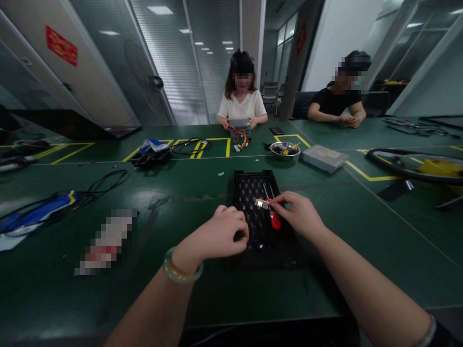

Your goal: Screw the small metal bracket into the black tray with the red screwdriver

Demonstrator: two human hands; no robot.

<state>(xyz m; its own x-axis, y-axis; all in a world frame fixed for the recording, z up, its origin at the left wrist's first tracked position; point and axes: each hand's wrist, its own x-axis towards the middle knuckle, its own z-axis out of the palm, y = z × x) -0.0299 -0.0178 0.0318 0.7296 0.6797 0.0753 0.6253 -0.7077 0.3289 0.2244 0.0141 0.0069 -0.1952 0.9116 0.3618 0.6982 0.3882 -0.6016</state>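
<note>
My right hand [299, 213] pinches a small gold-coloured piece with a white face [262, 204] between thumb and fingertips; its exact kind is too small to tell. The piece is held above a black tray [237, 180] with a studded floor. Inside the tray, below that hand, lies a red-handled screwdriver [275, 221], and thin metal shafts show beyond it. My left hand [226, 231], with a bracelet [181, 270] at the wrist, is over the tray's left side. Its fingers are curled closed, and whatever is between them is hidden.
Beyond the tray stand a metal bowl of small parts [285, 151] and a flat grey box [324, 158]. Cables and a blue pouch [43, 209] lie left. Across the green table [173, 231], one person holds a grey wired box [240, 126]; another person [339, 99] sits right.
</note>
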